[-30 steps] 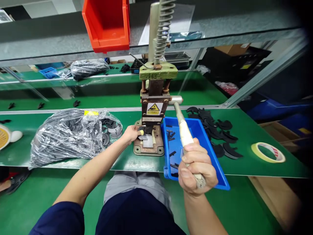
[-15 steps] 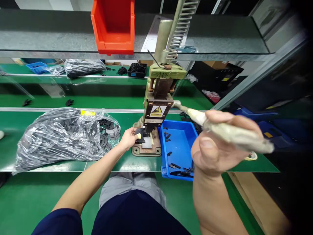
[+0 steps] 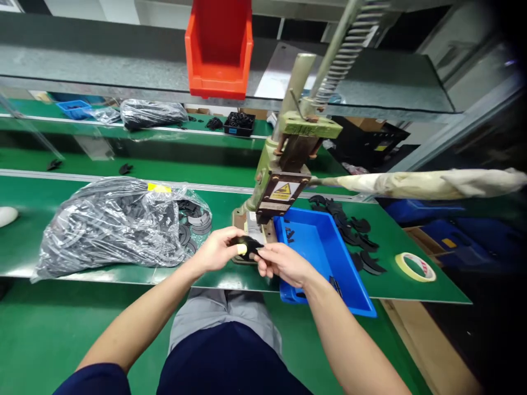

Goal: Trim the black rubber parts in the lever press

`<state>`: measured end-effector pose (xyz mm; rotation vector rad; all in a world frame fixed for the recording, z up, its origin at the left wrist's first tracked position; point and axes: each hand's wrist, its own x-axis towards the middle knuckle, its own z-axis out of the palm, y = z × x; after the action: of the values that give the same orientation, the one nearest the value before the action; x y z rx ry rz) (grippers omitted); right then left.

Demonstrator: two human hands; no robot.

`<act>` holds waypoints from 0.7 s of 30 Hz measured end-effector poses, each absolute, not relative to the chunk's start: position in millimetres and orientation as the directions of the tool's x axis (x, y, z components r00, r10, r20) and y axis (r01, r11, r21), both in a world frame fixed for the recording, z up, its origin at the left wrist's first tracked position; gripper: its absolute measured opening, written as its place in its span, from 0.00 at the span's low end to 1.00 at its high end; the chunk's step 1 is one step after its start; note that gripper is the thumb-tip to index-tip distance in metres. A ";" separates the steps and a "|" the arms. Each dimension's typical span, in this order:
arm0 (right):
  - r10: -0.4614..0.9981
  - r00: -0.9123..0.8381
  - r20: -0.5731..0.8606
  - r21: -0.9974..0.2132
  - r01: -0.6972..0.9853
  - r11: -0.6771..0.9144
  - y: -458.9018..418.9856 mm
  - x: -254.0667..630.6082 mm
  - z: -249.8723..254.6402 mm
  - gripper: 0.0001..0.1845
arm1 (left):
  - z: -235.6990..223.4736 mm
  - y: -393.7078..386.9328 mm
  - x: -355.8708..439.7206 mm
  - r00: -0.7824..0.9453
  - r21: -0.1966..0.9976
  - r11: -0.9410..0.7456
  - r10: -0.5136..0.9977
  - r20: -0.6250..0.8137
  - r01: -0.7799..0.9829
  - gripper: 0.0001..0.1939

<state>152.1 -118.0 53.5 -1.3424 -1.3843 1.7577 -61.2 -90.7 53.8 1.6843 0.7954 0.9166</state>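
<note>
Between my two hands is a small black plastic part (image 3: 246,249), just in front of the base of a hand press (image 3: 282,192). My left hand (image 3: 220,249) is closed on its left side, with something yellow around the thumb tip. The fingers of my right hand (image 3: 284,262) pinch the part's right side. Its exact shape is hidden by the fingers. The press's wrapped lever handle (image 3: 432,182) sticks out to the right with no hand on it. Beside the press stands a blue bin (image 3: 319,241) holding several small black pieces.
A clear plastic bag (image 3: 111,230) full of dark curved parts lies at left. Loose curved black parts (image 3: 348,227) and a tape roll (image 3: 415,267) lie right of the bin. An orange bin (image 3: 220,82) sits on the shelf above. The table's front edge runs close below my hands.
My right hand has let go of the press lever and come to the black part. My left hand has drawn the part off the press base, slightly toward me. The camera view has shifted.
</note>
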 end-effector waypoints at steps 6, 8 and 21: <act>0.782 -0.481 -0.396 -0.916 0.146 -0.375 -147.2 141.2 46.0 0.30 | 75.9 -105.7 -75.2 0.702 0.801 -0.584 0.625 0.340 0.132 0.12; 0.811 -0.456 -0.367 -0.930 0.157 -0.332 -153.9 138.6 41.6 0.28 | 74.5 -104.7 -78.1 0.709 0.780 -0.616 0.599 0.372 0.111 0.11; 0.820 -0.268 -0.505 -0.855 0.025 -0.518 -155.8 135.3 37.2 0.32 | 32.7 -57.1 -101.5 0.504 0.995 -0.096 0.860 0.082 0.001 0.09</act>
<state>135.3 -155.8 37.2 -1.4199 -1.0611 1.8428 -101.5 -57.1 32.7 1.4989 0.7825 0.8596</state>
